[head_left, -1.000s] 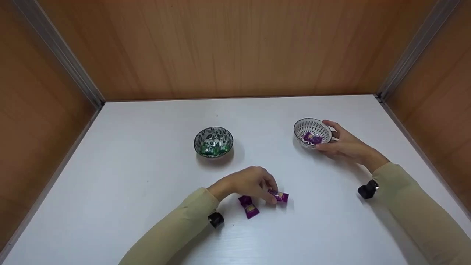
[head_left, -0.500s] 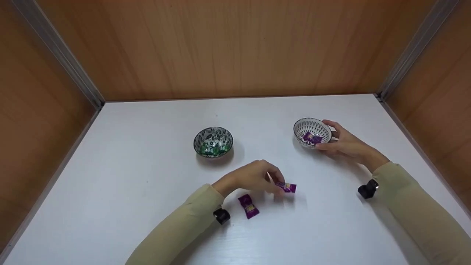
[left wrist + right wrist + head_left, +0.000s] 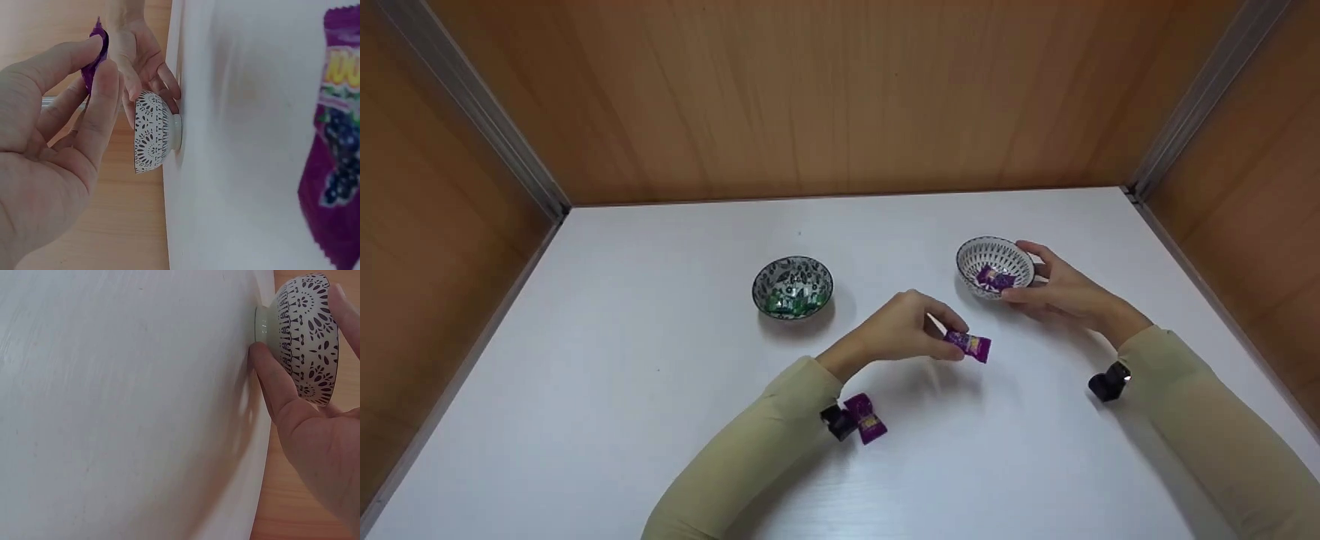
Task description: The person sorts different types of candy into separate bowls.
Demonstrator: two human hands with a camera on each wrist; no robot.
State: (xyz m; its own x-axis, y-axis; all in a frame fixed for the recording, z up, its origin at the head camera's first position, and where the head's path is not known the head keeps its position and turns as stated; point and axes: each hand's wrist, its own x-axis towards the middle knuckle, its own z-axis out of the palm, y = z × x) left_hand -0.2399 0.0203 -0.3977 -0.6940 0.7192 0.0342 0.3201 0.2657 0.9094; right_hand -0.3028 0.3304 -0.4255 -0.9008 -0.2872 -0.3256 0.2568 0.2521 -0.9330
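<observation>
Between thumb and fingers my left hand (image 3: 907, 330) pinches a purple wrapped candy (image 3: 971, 346), raised above the table and left of and nearer than the white patterned bowl (image 3: 977, 257). The left wrist view shows that candy (image 3: 97, 59) edge-on. My right hand (image 3: 1069, 292) holds the bowl's right side, thumb at the near rim. In the right wrist view one finger touches the bowl (image 3: 312, 337) low by its foot. Purple candies (image 3: 996, 278) lie inside the bowl. Another purple candy (image 3: 871, 426), with grapes printed on its wrapper, lies on the table beside my left wrist.
A dark green-patterned bowl (image 3: 769, 279) with green-wrapped pieces in it stands left of centre on the white table (image 3: 585, 360). Wooden panels (image 3: 840, 97) close off the back and both sides. A black wrist camera (image 3: 1108, 382) sits at the right cuff.
My left hand has lifted the pinched candy off the table and carried it right and away from me, toward the white bowl. My right hand and the bowl stay in place.
</observation>
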